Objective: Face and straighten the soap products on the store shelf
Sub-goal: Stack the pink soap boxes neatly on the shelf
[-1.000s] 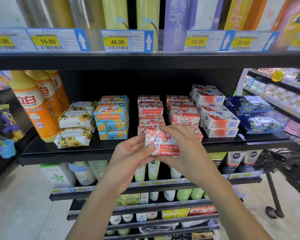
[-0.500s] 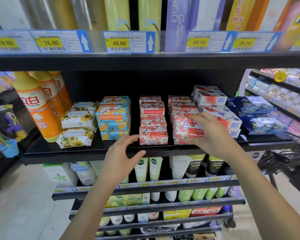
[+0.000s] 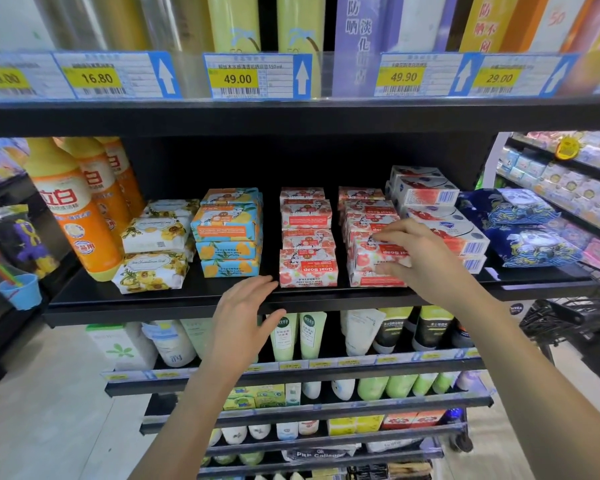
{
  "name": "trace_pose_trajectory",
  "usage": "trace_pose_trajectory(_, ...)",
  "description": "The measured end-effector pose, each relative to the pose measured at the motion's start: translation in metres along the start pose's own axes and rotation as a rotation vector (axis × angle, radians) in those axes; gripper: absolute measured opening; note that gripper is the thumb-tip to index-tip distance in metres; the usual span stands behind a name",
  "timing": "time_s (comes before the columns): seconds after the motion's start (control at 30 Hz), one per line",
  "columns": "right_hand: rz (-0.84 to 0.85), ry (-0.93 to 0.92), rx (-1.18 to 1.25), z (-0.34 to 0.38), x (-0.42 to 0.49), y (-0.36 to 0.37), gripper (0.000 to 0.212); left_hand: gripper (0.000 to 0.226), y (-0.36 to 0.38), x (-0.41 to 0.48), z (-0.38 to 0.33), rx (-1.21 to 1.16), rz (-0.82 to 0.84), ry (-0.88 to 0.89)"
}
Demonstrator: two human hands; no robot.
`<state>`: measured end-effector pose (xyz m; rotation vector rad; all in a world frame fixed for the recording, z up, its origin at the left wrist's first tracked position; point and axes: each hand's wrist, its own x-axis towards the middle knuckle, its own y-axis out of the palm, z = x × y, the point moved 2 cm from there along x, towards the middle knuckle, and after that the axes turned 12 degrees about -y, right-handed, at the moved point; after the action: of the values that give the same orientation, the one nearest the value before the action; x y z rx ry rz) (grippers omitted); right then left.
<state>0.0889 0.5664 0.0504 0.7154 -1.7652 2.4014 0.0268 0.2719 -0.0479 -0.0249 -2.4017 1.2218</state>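
A red Goat Soap box lies label upside down atop the front stack, right of centre on the black shelf. The right hand grips its right end, fingers curled over the top and thumb underneath. The left hand is at the shelf's front edge, fingers straight and spread, holding nothing. At mid-shelf stands a second red soap stack, with blue-and-yellow soap boxes, sunflower-wrapped soaps and orange bottles toward the shelf's left end.
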Motion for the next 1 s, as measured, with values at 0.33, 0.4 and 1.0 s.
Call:
trace_pose_trajectory(0.33,0.084,-0.178,0.041,0.071,0.038,0.022,0.070,0.050,-0.001,-0.001,0.000,-0.064,0.011,-0.034)
trace_pose_trajectory(0.4,0.182,-0.129,0.034,0.079,0.050,0.031,0.077,0.050,-0.002,-0.002,0.000,-0.074,0.007,-0.037)
trace_pose_trajectory(1.0,0.456,-0.031,-0.190,0.079,0.083,0.040,0.070,0.050,0.002,-0.002,0.001,-0.079,-0.016,-0.030)
